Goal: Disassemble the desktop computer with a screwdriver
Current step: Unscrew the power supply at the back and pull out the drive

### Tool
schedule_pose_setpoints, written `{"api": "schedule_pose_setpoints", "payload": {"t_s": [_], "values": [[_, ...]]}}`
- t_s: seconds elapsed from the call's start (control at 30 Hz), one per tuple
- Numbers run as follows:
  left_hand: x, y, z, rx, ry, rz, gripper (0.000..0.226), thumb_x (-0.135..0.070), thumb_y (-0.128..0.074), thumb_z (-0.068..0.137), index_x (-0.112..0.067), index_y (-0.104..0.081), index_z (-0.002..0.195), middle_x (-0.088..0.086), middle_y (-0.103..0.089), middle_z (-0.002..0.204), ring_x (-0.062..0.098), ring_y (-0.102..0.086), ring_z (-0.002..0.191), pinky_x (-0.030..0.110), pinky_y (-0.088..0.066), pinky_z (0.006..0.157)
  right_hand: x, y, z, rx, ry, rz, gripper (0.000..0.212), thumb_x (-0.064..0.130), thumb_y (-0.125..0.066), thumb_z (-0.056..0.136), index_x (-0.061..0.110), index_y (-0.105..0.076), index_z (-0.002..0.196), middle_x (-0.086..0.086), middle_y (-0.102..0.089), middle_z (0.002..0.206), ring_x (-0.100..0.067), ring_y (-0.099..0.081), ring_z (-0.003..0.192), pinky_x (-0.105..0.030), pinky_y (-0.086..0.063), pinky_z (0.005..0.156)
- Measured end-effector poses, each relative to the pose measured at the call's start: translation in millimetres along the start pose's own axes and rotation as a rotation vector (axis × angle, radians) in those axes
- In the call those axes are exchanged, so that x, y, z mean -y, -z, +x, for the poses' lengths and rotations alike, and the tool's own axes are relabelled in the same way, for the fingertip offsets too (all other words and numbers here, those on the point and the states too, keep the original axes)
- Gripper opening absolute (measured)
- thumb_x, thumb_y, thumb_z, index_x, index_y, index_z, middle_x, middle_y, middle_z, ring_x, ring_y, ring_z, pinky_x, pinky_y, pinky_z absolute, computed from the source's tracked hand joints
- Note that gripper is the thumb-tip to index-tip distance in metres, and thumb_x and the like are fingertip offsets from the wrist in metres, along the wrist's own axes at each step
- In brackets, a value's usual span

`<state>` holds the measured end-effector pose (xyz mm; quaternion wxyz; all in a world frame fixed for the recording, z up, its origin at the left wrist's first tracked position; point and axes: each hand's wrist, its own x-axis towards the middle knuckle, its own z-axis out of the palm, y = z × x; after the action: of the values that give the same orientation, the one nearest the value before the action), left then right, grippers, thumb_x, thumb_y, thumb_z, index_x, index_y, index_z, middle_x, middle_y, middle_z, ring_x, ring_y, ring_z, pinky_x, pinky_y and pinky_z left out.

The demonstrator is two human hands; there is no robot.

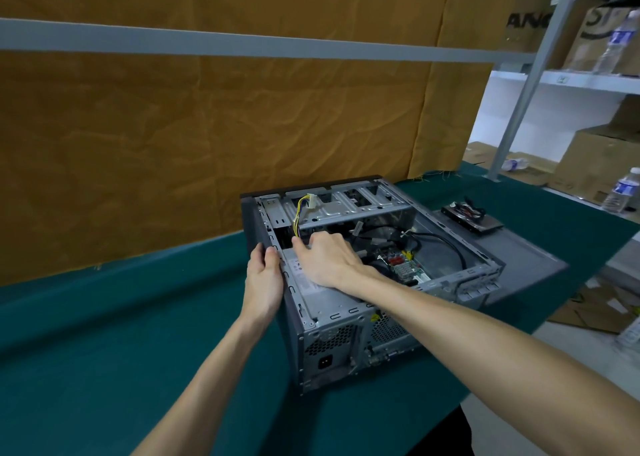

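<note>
An open desktop computer case (332, 331) lies on its side on the green table cloth (104, 334), its rear panel facing me. My left hand (264, 279) grips the case's upper left edge, thumb over the rim. My right hand (325, 258) reaches inside over the silver power supply (325, 299), its fingers curled at the bundle of yellow and black wires (298, 218) that ends in a white plug (312, 201). The motherboard (403, 265) and black cables (440, 239) show deeper in the case. No screwdriver is in view.
The removed grey side panel (530, 251) lies to the right of the case, with a removed drive (472, 215) and cables on it. Brown cloth hangs behind the table. Shelves with cardboard boxes and water bottles (620, 192) stand at the right.
</note>
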<state>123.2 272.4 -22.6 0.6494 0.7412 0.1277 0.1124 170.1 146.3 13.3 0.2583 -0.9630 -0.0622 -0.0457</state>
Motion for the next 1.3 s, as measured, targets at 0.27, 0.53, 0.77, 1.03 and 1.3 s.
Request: {"api": "schedule_pose_setpoints", "payload": {"t_s": [0.27,0.53,0.77,1.03,1.3], "values": [[-2.4,2.1,-2.9,0.003,-0.009,0.011,0.057,-0.038,-0.033,0.108,-0.014,-0.025,0.159,0.005,-0.031,0.163,0.021,-0.031,0.148,0.040,-0.022,0.124,2.1,-4.6,7.4,0.028,0.015,-0.025,0.052,0.054,-0.033,0.099,0.017,-0.055,0.071,-0.005,-0.058,0.073,-0.028,-0.057,0.065,-0.030,-0.032,0.050],[-2.3,8.9,1.5,0.053,-0.042,0.124,0.058,-0.038,-0.032,0.108,-0.011,-0.025,0.159,0.004,-0.028,0.165,0.019,-0.026,0.151,0.038,-0.018,0.125,-4.7,-3.1,11.5,0.017,-0.006,-0.016,0.053,0.056,-0.034,0.098,0.019,-0.053,0.066,-0.002,-0.059,0.069,-0.020,-0.055,0.057,-0.027,-0.027,0.047],[-5.4,4.6,-3.4,0.027,-0.034,0.110,0.056,-0.035,-0.029,0.109,-0.012,-0.021,0.160,0.006,-0.024,0.166,0.021,-0.023,0.152,0.034,-0.016,0.123,11.4,-2.2,10.2,0.027,-0.015,-0.053,0.052,0.050,-0.036,0.098,0.013,-0.057,0.069,-0.004,-0.057,0.069,-0.025,-0.056,0.060,-0.029,-0.034,0.051],[-4.1,1.5,-3.4,-0.011,-0.031,0.087,0.054,-0.034,-0.030,0.109,-0.013,-0.025,0.159,0.005,-0.027,0.165,0.020,-0.026,0.151,0.037,-0.018,0.124,17.7,-2.0,12.4,-0.015,0.007,-0.075,0.043,0.038,-0.034,0.103,0.015,-0.056,0.075,-0.005,-0.055,0.073,-0.029,-0.054,0.068,-0.030,-0.035,0.055],[-3.7,5.4,-3.7,0.014,-0.028,0.114,0.056,-0.038,-0.031,0.108,-0.015,-0.025,0.159,0.002,-0.028,0.165,0.019,-0.026,0.150,0.035,-0.019,0.123,9.4,2.6,15.7,0.027,0.014,-0.040,0.049,0.040,-0.031,0.106,0.010,-0.066,0.090,-0.006,-0.061,0.083,-0.028,-0.058,0.073,-0.032,-0.040,0.060]]}}
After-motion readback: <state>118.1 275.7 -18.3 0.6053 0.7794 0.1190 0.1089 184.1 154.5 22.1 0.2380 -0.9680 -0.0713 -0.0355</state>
